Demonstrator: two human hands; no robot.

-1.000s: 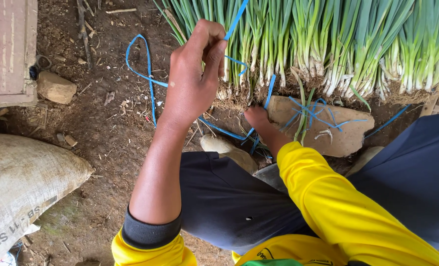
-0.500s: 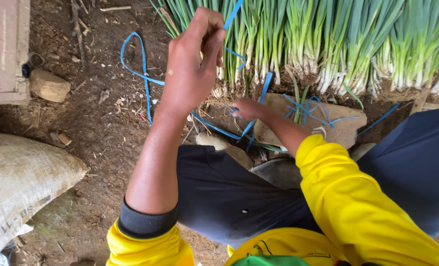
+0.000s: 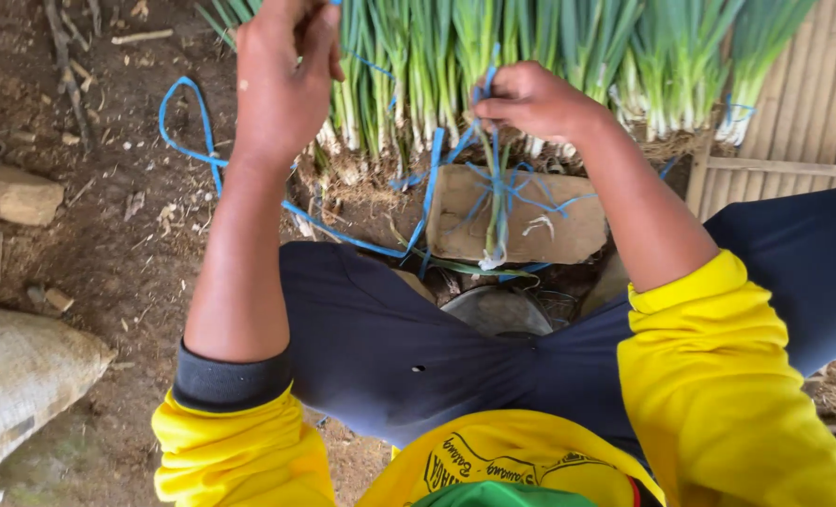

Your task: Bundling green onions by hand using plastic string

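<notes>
My left hand (image 3: 282, 80) is raised at the top of the head view, pinching a blue plastic string (image 3: 185, 127) that loops down over the dirt. My right hand (image 3: 530, 99) is closed on a bunch of blue strings (image 3: 498, 183) and a green onion stalk (image 3: 493, 211) hanging from it, just in front of a row of green onions (image 3: 530, 47) standing with white bases and roots down. A flat tan stone (image 3: 554, 225) lies under the strings. Both arms wear yellow sleeves pushed up.
My dark trousers (image 3: 418, 347) fill the middle. A woven sack (image 3: 14, 376) lies at lower left, a stone (image 3: 14, 192) on the dirt at left. A bamboo slat wall (image 3: 812, 113) stands at right. A round metal object (image 3: 498, 310) sits between my legs.
My right hand rose from the flat stone up to the onion bases, lifting strings and a stalk. My left hand moved higher, pulling the blue string upward.
</notes>
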